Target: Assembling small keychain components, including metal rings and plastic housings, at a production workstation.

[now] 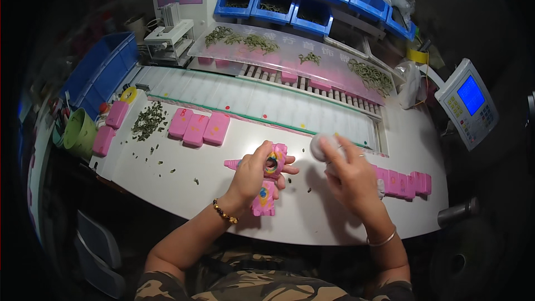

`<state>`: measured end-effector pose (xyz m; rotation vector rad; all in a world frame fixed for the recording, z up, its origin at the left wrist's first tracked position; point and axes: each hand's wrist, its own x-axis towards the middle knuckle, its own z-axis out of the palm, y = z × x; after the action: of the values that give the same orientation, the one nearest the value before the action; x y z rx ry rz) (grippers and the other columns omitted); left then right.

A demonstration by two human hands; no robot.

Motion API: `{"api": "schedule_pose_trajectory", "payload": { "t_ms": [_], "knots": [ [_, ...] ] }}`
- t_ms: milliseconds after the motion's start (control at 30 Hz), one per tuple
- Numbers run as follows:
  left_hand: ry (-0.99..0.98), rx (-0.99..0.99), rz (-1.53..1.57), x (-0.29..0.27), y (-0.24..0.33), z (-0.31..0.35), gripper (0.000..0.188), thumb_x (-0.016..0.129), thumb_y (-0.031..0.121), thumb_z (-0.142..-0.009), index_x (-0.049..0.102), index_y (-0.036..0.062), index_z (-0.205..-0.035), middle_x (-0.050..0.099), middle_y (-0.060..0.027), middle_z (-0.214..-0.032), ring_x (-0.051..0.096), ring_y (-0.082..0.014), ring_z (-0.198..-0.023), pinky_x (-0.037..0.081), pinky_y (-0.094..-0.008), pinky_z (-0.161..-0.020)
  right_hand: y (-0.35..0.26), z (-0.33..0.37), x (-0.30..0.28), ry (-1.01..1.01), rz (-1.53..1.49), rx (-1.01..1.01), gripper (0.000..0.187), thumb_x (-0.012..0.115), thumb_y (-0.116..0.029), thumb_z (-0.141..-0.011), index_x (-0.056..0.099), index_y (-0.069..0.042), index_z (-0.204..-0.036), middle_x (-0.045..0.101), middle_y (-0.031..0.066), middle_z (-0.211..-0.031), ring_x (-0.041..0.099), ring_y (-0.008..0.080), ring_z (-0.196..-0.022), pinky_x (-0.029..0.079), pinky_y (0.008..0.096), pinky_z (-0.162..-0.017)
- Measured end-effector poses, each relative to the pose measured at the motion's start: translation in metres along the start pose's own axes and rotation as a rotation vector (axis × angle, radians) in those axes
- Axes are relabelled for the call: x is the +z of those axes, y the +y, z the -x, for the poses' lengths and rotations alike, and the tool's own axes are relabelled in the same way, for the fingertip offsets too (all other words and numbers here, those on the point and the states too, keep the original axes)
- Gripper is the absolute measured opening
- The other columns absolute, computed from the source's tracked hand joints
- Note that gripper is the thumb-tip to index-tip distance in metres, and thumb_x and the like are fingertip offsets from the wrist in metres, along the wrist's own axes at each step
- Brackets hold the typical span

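My left hand (249, 181) is closed around a pink rubber-like mould (277, 152), whose upper piece has a dark round opening ringed in yellow and blue. Below it, a second pink piece (263, 205) with a blue and yellow patch hangs from the same grip; whether the two are joined I cannot tell. To the right, above the white table, my right hand (355, 177) grips a whitish rounded pad (317, 148), blurred by motion and apart from the mould. A few dark crumbs lie on the table between the hands.
Three pink blocks (195, 129) stand beside a pile of small dark-green bits (149, 121). More pink blocks (402, 184) line the right side, near a keypad screen (467, 103). Behind runs a green-edged track (251, 106), below blue bins (273, 6). A green cup (79, 132) stands left.
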<state>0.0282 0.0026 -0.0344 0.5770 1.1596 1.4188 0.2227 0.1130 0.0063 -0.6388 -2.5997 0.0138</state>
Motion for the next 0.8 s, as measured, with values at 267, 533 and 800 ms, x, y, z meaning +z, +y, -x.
{"api": "schedule_pose_trajectory", "payload": {
  "t_ms": [267,533,800],
  "knots": [
    [-0.052,0.079,0.010,0.004,-0.002,-0.001,0.050,0.031,0.036,-0.103,0.057,-0.0052,-0.114,0.068,-0.0162,-0.101,0.065,-0.0182,-0.073,0.055,-0.0298,-0.060,-0.066,0.007,-0.001,-0.015,0.123,-0.314,0.054,0.060,-0.009,-0.076,0.060,-0.014,-0.130,0.049,0.0225,-0.138,0.064,0.0201,-0.077,0.053,0.0318,-0.066],
    [0.073,-0.040,0.020,-0.003,0.003,0.001,0.059,0.029,0.044,-0.102,0.061,-0.0047,-0.106,0.069,-0.0188,-0.090,0.068,-0.0219,-0.069,0.057,-0.0320,-0.059,-0.062,-0.012,-0.044,0.212,0.005,-0.269,0.055,0.061,-0.007,-0.075,0.060,-0.013,-0.130,0.052,0.0234,-0.136,0.062,0.0225,-0.074,0.052,0.0314,-0.066],
    [0.120,0.454,0.017,-0.007,-0.010,0.010,0.062,0.023,0.041,-0.105,0.056,-0.0099,-0.119,0.066,-0.0219,-0.112,0.063,-0.0231,-0.105,0.049,-0.0334,-0.090,-0.060,0.005,-0.015,-0.141,-0.028,-0.373,0.055,0.058,-0.009,-0.078,0.055,-0.014,-0.133,0.052,0.0216,-0.136,0.058,0.0197,-0.069,0.050,0.0315,-0.066]
  ]
}}
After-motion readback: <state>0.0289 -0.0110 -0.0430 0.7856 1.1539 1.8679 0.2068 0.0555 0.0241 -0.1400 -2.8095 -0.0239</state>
